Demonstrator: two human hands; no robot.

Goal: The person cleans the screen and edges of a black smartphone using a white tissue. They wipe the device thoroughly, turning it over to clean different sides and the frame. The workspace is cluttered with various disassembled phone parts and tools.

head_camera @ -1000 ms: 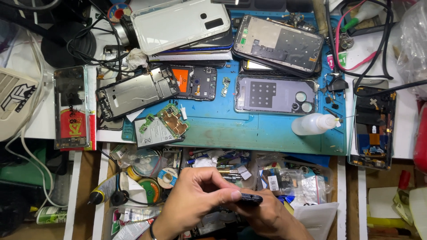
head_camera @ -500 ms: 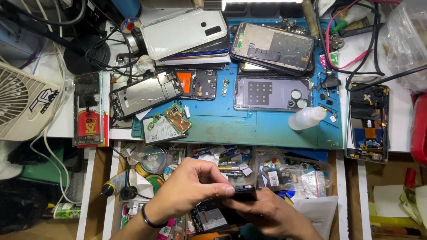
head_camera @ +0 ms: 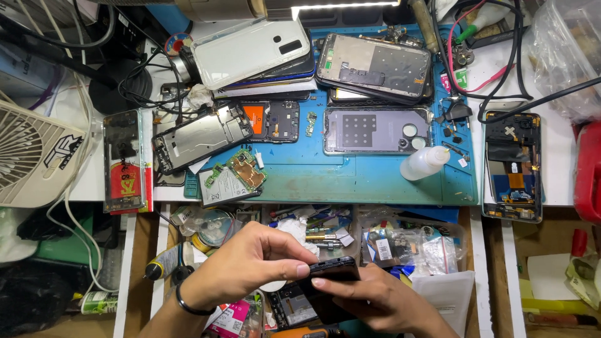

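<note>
While the blue rectangular rubber work mat (head_camera: 350, 178) covers the middle of the white bench, the white slatted fan housing (head_camera: 34, 156) sits at the bench's left edge and a white plastic phone back cover (head_camera: 250, 50) lies on a stack at the mat's far left corner. Below the bench's near edge, over an open drawer of small parts, the left hand (head_camera: 247, 266) pinches the end of a black slim phone body (head_camera: 328, 270) between thumb and fingers, and the right hand (head_camera: 375, 299) cups it from beneath, fingertips pressed to its near edge. A small white squeeze bottle (head_camera: 424, 163) lies near the mat's right edge. Handling looks best with even pressure along the phone's edges, I judge, keeping it low over the drawer.
</note>
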